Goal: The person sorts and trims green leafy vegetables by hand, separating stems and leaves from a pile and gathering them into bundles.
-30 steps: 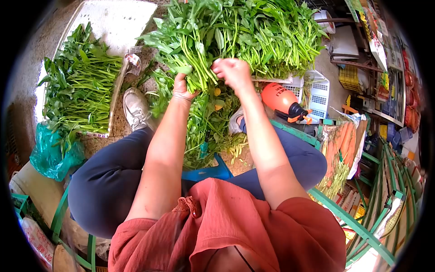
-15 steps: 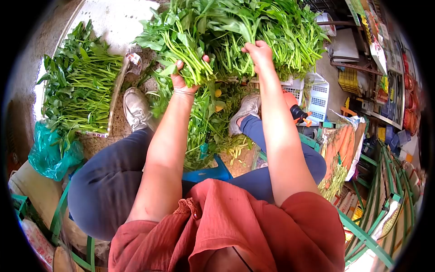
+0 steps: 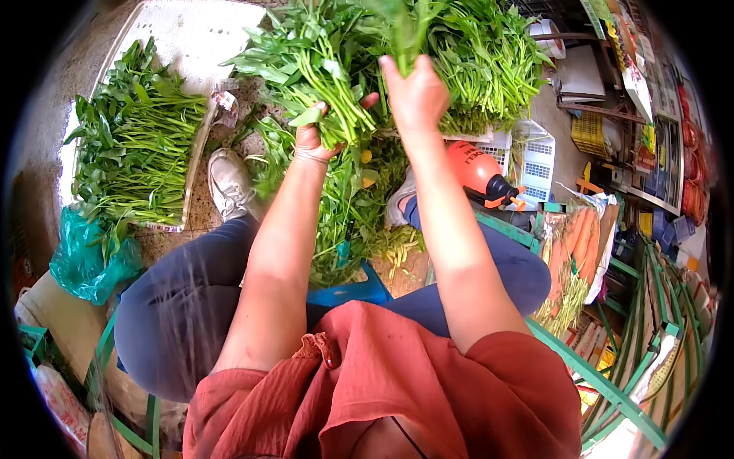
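Note:
My left hand (image 3: 315, 138) is wrapped round a bunch of leafy green stems (image 3: 329, 84), thumb and fingertips showing at its sides. Just to the right, my right hand (image 3: 417, 96) grips a few green stems (image 3: 409, 34), whose leafy tops are blurred. Behind both hands lies a large pile of the same greens (image 3: 489, 69). More loose greens (image 3: 336, 206) lie on the floor below my hands, between my feet.
At the left, a white foam board (image 3: 191, 30) bears a laid-out heap of greens (image 3: 145, 145), with a teal plastic bag (image 3: 88, 256) below it. An orange spray bottle (image 3: 474, 168), a white crate (image 3: 539, 164) and carrots (image 3: 585, 245) are on the right.
My right hand went right to the pile, took hold of some stems and has come back left beside the bunch. My left hand keeps its bunch, nearly in place.

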The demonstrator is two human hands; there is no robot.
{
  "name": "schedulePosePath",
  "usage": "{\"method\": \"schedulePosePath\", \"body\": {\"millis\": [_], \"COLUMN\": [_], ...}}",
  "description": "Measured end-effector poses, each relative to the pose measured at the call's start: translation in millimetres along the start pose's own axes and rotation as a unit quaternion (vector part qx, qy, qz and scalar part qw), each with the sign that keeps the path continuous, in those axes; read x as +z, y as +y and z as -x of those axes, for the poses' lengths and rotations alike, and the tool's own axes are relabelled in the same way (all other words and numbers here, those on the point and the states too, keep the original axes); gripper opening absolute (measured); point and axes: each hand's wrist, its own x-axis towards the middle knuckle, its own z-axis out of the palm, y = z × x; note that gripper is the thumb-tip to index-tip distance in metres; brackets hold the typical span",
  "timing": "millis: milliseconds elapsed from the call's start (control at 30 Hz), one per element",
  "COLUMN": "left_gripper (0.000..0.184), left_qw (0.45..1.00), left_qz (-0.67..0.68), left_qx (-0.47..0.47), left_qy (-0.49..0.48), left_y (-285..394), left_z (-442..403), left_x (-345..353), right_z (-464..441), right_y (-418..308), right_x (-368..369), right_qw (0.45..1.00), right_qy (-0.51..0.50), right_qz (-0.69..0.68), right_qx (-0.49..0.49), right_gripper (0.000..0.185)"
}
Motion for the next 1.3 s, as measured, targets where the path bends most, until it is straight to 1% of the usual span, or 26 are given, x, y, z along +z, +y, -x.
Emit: {"method": "schedulePosePath", "body": {"millis": [33, 133, 200, 233, 300, 367, 400, 433, 500, 533, 567, 633, 667, 700, 767, 833, 900, 933, 967, 1000, 1033, 1067, 1100, 1167, 1233, 1300], "left_gripper": [0.053, 0.048, 0.048, 0.048, 0.048, 0.048, 0.047, 0.044, 0.041, 0.04, 0.041, 0.044, 0.045, 0.047, 0.05, 0.051, 0.043, 0.043, 0.043, 0.043, 0.049, 0.054, 0.063, 0.072, 0.074, 0.076], "left_qw": [0.999, 0.998, 0.996, 0.995, 0.996, 0.994, 0.992, 0.991, 0.994, 0.993, 0.992, 0.995, 0.996, 0.997, 0.998, 0.996, 0.998, 0.998, 0.998, 0.998, 0.998, 0.997, 0.999, 0.998, 0.999, 0.999], "left_qz": [-0.029, -0.04, -0.042, -0.038, -0.019, -0.007, -0.03, -0.049, -0.05, -0.058, -0.074, -0.052, -0.044, -0.034, -0.032, -0.044, -0.002, -0.005, -0.008, -0.008, -0.018, -0.029, -0.031, -0.026, -0.029, -0.031], "left_qx": [-0.014, 0.007, 0.006, 0.003, 0.0, -0.002, -0.011, -0.015, -0.02, -0.02, -0.012, -0.026, -0.03, -0.033, -0.041, -0.02, -0.025, -0.024, -0.023, -0.024, -0.021, -0.019, -0.016, -0.016, -0.022, -0.029], "left_qy": [0.014, 0.046, 0.076, 0.087, 0.084, 0.113, 0.12, 0.127, 0.096, 0.1, 0.102, 0.077, 0.068, 0.058, 0.04, 0.079, 0.049, 0.056, 0.064, 0.064, 0.063, 0.062, 0.035, -0.045, -0.038, -0.03], "left_y": [0, 1, 2, 4, 8, 6, 6, 5, 2, 1, 2, 4, 4, 3, -1, -4, -5, -5, -6, -6, -6, -7, -9, -10, -9, -8], "left_z": [0, -4, -2, 2, 2, 2, 2, 2, 1, 2, 3, 2, 3, 4, 1, -1, -4, -5, -6, -7, -8, -9, -7, -7, -6, -6], "left_x": [0, -32, -34, -30, -35, -39, -45, -46, -43, -41, -38, -35, -31, -23, -16, -9, -4, -1, 1, -2, -5, -8, -2, 10, 14, 15], "right_z": [2, 14, 19, 22, 21, 24, 25, 25, 24, 21, 20, 14, 13, 15, 20, 23, 28, 29, 29, 29, 28, 30, 33, 42, 62, 87], "right_y": [1, 9, 18, 21, 30, 35, 37, 29, 17, 18, 17, 28, 36, 52, 49, 48, 46, 47, 48, 45, 43, 41, 44, 51, 51, 45], "right_x": [9, 39, 49, 55, 58, 53, 52, 42, 24, 26, 23, 35, 41, 63, 60, 53, 53, 54, 54, 51, 47, 43, 40, 33, 25, 21], "right_qw": [0.993, 0.992, 0.97, 0.97, 0.929, 0.917, 0.935, 0.935, 0.958, 0.951, 0.96, 0.939, 0.912, 0.88, 0.913, 0.902, 0.87, 0.832, 0.832, 0.806, 0.778, 0.804, 0.805, 0.788, 0.751, 0.679], "right_qy": [-0.108, -0.125, -0.171, -0.139, -0.207, -0.231, -0.211, -0.212, -0.262, -0.291, -0.277, -0.323, -0.348, -0.325, -0.206, -0.204, -0.16, -0.175, -0.174, -0.188, -0.202, -0.219, -0.218, -0.13, -0.084, -0.017], "right_qz": [0.01, 0.018, -0.158, -0.185, -0.287, -0.306, -0.275, -0.275, -0.101, -0.075, -0.025, -0.079, -0.186, -0.315, -0.315, -0.343, -0.426, -0.475, -0.474, -0.502, -0.528, -0.497, -0.496, -0.543, -0.589, -0.631], "right_qx": [0.049, 0.016, 0.064, 0.075, 0.105, 0.112, 0.07, 0.071, 0.065, 0.066, 0.044, 0.094, 0.112, 0.141, 0.157, 0.168, 0.191, 0.229, 0.23, 0.253, 0.276, 0.242, 0.242, 0.259, 0.286, 0.376], "right_gripper": [0.038, 0.042, 0.052, 0.043, 0.034, 0.025, 0.025, 0.025, 0.023, 0.024, 0.023, 0.026, 0.03, 0.038, 0.046, 0.049, 0.05, 0.057, 0.057, 0.06, 0.064, 0.067, 0.067, 0.07, 0.077, 0.08]}}
